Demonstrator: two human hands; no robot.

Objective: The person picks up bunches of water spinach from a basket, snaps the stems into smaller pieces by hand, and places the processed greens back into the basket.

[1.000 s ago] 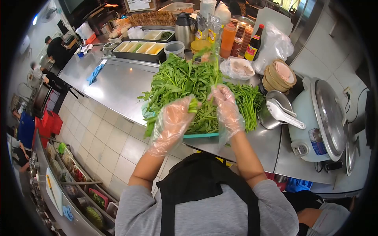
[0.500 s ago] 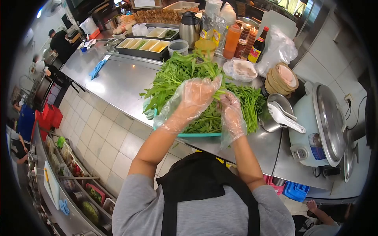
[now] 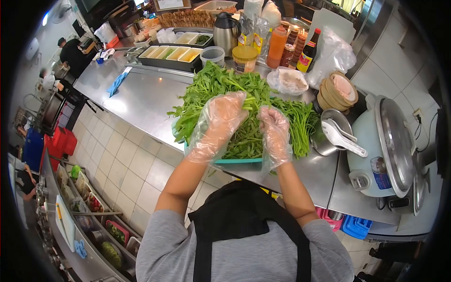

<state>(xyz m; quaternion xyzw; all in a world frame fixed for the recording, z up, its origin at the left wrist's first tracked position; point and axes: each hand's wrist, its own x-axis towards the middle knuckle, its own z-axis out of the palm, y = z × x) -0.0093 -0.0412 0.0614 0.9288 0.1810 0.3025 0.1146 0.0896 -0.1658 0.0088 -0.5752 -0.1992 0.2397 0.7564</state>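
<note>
Left hand (image 3: 221, 123) and right hand (image 3: 275, 131), gloved, likely pinching stems in greens (image 3: 221, 91) heaped on teal tray (image 3: 237, 161) at counter (image 3: 141, 101) edge. Risk: loose glove slipping, leaves spilling off edge.

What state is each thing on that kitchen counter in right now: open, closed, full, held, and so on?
Left hand: gloved, closed on greens.
Right hand: gloved, gripping stems.
Leafy greens: loose pile heaped over a tray.
Teal tray: overfilled, edge just showing.
Rice cooker: lid shut.
Orange sauce bottle: upright, capped.
Yellow-lidded tub: closed.
Steel jug: upright, lid on.
Condiment tray: uncovered, compartments filled.
</note>
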